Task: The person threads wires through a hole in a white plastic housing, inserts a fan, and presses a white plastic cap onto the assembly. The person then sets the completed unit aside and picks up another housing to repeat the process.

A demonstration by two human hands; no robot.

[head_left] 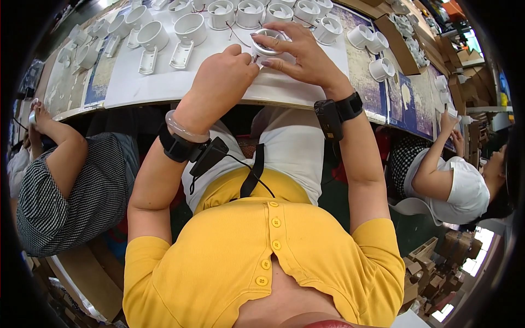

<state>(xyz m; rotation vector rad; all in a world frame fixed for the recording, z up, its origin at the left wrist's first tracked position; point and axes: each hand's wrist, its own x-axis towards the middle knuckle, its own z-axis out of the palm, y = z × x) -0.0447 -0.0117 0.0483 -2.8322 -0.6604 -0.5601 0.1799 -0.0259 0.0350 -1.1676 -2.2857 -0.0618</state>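
A round white fan point(268, 41) with blades inside its ring is held over the white table sheet. My right hand point(306, 54) curls its fingers and thumb around the fan's right side. Just left of it, my left hand point(224, 76) is closed, its fingertips pinched at the fan's lower edge. A small dark reddish bit, perhaps wire, shows at those fingertips; what they grip is mostly hidden. Behind the fan stand several white fan units point(249, 13) with thin red wires. To the left are white cup-shaped housings with handles point(190, 29).
More fan units point(381, 69) stand on the table's right, beside a cardboard box point(402, 44) of white parts. A person point(71, 191) sits at the left, another person point(448, 180) at the right. The table's front edge point(284, 103) runs beneath my wrists.
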